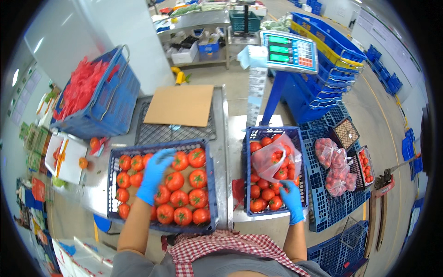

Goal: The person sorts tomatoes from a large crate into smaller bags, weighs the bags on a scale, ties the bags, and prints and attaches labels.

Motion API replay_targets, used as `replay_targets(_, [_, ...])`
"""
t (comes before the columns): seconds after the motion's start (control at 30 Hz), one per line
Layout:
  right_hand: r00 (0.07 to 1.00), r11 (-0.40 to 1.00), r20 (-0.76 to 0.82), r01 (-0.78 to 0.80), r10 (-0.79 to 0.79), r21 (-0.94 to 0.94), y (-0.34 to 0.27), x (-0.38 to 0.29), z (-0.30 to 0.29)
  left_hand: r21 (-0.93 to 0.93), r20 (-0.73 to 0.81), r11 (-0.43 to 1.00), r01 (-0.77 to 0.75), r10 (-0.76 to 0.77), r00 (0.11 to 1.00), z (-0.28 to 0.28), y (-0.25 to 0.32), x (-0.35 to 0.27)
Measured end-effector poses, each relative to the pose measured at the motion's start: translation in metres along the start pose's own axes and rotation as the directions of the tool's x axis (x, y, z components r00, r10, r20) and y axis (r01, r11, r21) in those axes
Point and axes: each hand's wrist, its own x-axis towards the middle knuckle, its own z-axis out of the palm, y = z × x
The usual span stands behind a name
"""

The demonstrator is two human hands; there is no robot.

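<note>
My left hand (pixel 154 175), in a blue glove, is over a blue plastic crate (pixel 211 194) of large tomatoes (pixel 174 180) laid on brown cardboard. Its fingers point to the crate's far side; whether they grip a tomato is hidden. My right hand (pixel 291 197), also gloved in blue, reaches into a second blue crate (pixel 304 166) at the right, beside loose tomatoes (pixel 268 194). Its fingertips are near the lower edge of an open clear plastic bag (pixel 264 161) with tomatoes inside. I cannot tell if they pinch the bag or a tomato.
A digital scale display (pixel 290 52) on a blue post stands behind the right crate. A cardboard sheet (pixel 179 105) lies beyond the left crate. At left stands a blue bin (pixel 114 100) of red bags. To the right, bagged tomatoes (pixel 336 183) rest on a blue pallet (pixel 320 214), near stacked crates (pixel 311 88).
</note>
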Motion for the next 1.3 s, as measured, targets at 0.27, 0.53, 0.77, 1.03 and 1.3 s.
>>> replay_targets(0.27, [0.964, 0.967, 0.082, 0.256, -0.254, -0.016, -0.136, 0.015, 0.01, 0.257, -0.248, 0.957, 0.135, -0.07, 0.966, -0.132, -0.035, -0.091])
replay_targets(0.53, [0.657, 0.783, 0.483, 0.613, -0.579, 0.104, -0.273, -0.011, 0.129, 0.726, -0.076, 0.688, 0.02, 0.052, 0.996, -0.177, -0.057, -0.129])
replay_targets(0.77, [0.46, 0.613, 0.597, 0.787, -0.657, 0.069, -0.339, -0.001, 0.195, 0.505, -0.116, 0.855, 0.118, -0.068, 0.991, -0.218, -0.066, -0.13])
replay_targets(1.03, [-0.057, 0.08, 0.715, 0.984, -0.697, 0.156, -0.319, -0.014, 0.34, 0.55, -0.274, 0.835, -0.012, 0.194, 0.942, -0.237, -0.065, -0.111])
replay_targets(1.3, [0.432, 0.713, 0.588, 0.564, -0.684, 0.415, -0.335, 0.003, 0.291, 0.902, 0.358, 0.294, -0.315, -0.104, 0.928, -0.184, -0.086, -0.139])
